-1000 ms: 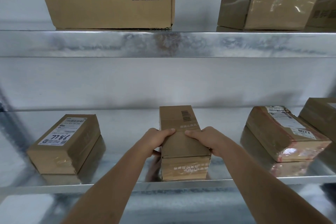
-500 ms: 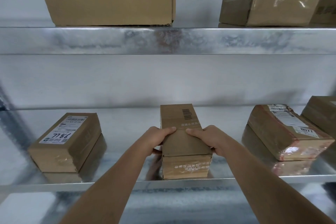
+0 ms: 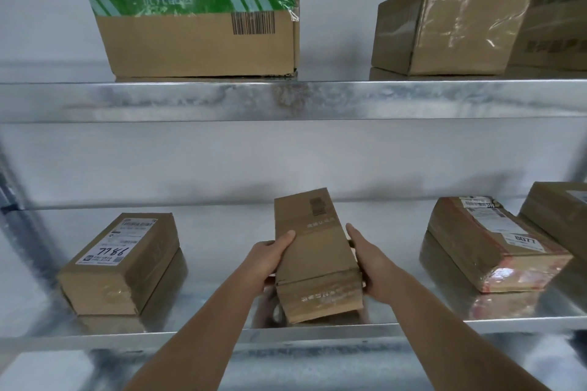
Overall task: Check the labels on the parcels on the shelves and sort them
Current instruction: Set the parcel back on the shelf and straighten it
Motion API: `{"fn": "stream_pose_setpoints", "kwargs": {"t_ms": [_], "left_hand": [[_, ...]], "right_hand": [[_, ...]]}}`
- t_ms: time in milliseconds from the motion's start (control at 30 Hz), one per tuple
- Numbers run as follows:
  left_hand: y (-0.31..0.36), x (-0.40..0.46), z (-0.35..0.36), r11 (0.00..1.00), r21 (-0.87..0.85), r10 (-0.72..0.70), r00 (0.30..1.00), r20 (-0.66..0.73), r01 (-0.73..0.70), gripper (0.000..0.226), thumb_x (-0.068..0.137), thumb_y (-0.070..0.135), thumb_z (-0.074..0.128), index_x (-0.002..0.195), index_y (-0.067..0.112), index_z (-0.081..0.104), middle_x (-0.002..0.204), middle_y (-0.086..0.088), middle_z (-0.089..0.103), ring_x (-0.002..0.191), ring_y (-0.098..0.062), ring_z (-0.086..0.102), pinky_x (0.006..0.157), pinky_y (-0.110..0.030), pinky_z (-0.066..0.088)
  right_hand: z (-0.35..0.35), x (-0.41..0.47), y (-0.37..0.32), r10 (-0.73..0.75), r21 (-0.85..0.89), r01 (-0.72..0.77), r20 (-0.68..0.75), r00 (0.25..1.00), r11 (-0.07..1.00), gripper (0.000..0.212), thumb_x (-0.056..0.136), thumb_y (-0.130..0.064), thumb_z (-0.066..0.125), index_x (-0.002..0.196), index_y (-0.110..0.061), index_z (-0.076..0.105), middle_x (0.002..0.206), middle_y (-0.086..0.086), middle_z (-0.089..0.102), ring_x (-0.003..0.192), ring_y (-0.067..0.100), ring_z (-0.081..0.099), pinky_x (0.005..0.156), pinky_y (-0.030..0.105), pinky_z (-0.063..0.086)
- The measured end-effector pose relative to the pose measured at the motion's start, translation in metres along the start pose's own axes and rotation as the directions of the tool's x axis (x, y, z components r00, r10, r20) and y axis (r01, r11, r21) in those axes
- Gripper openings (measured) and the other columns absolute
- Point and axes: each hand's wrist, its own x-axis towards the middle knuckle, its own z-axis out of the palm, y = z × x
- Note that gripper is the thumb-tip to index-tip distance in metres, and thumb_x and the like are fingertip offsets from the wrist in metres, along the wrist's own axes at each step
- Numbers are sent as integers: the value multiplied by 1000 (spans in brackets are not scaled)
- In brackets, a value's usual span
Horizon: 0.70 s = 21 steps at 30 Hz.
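The middle parcel (image 3: pixel 314 254) has been tilted off the lower shelf (image 3: pixel 222 335) near its front edge. The left hand (image 3: pixel 270 259) and right hand (image 3: pixel 368 259) grip its sides. Its label is probably underneath.

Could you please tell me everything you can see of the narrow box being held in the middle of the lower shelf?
The narrow box is plain brown cardboard, long and slim, with a blurred dark print and pale lettering on top and more lettering on its near end. No white label shows. It is tilted slightly, between two labelled parcels. The left hand grips its left side, thumb on top; the right hand holds its right side.
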Motion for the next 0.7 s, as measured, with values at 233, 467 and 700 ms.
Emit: {"fn": "stream_pose_setpoints", "kwargs": {"t_ms": [233, 467, 700], "left_hand": [[2, -9, 5, 987, -14, 159, 987, 26, -158, 58, 103, 45, 52, 157, 34, 33, 137, 9, 54, 113, -19, 58, 101, -39, 51], [31, -11, 11, 950, 297, 85, 995, 50, -96, 63, 98, 71, 36, 131, 22, 60, 134, 8, 55, 124, -20, 51, 107, -38, 40], [21, 9, 1, 989, 147, 0, 987, 161, -24, 77, 65, 77, 75, 111, 15, 77, 113, -2, 76, 116, -21, 65, 88, -48, 62]], "right_hand": [[-10, -8, -8, -201, -94, 193, -83, 976, 977, 58, 88, -59, 64, 122, -13, 63, 102, 11, 71, 84, 25, 65, 75, 37, 56], [-7, -15, -23, -274, -201, 252, -93, 957, 947, 70, 82, -49, 80, 128, -2, 58, 111, 11, 72, 90, 22, 71, 73, 35, 61], [3, -17, -21, -160, -167, 166, 47, 986, 972, 44, 83, -50, 79, 110, -15, 74, 97, 3, 79, 91, 21, 76, 70, 36, 63]]}}
